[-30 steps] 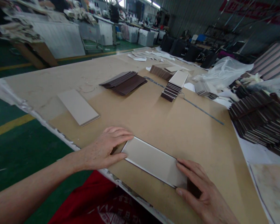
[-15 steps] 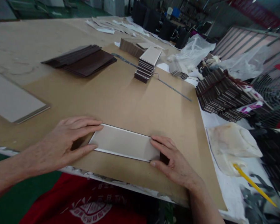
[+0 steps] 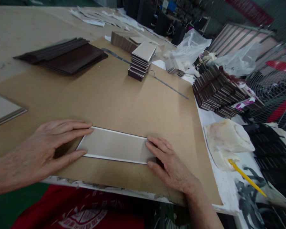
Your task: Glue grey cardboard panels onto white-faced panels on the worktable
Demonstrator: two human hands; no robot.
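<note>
Dark sheets (image 3: 66,57): a spread pile, back left.
Card stack (image 3: 141,60): pale on top — middle back.
Metal strip (image 3: 169,86): thin, lying flat beside the stack.
Dark bundle (image 3: 216,92): tied, on the right.
Yellow stick (image 3: 246,176): near right — beside a white lump (image 3: 226,138).

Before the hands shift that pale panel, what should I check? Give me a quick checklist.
1. Left hand on the panel's left end: ok, finger and thumb bracket it.
2. Right hand on its right end: ok.
3. Panel flat on the cardboard: ok.
4. Panel inside the cardboard's near edge: ok.
5. What lies under the panel: cannot tell, only dark patches by the hands.
6. Bare cardboard between panel and stack: ok.
</note>
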